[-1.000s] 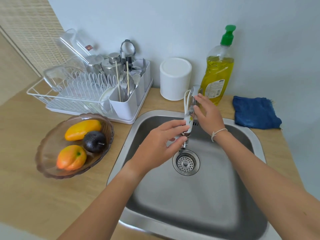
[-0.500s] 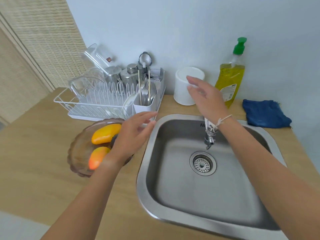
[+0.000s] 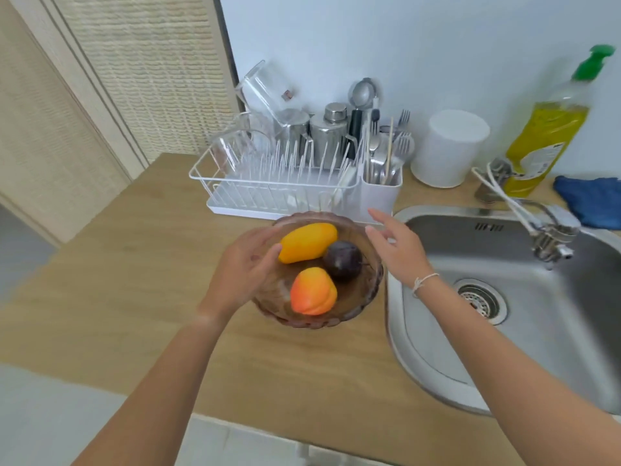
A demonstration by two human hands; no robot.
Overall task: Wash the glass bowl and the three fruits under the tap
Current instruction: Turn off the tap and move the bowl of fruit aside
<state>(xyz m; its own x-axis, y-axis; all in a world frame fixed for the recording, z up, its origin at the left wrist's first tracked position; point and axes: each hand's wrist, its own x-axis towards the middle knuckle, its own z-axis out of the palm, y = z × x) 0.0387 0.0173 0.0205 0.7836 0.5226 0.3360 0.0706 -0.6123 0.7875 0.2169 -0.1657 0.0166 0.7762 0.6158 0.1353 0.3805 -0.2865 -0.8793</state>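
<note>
**1 bowl, 3 fruits, 2 hands at the rim**

The glass bowl (image 3: 366,290) stands on the wooden counter (image 3: 134,280), just left of the sink (image 3: 537,331). In it lie 3 fruits: 1 yellow mango (image 3: 307,242), 1 dark plum (image 3: 342,260), 1 orange peach (image 3: 312,290).

The left hand (image 3: 245,267) lies at the bowl's left rim, fingers loosely spread; whether it grips is hard to tell. The right hand (image 3: 396,247) hovers at the right rim, fingers straight, holding nothing.

The tap (image 3: 547,237) is blurred, and the soap bottle (image 3: 544,129) is cut by the frame edge.
</note>
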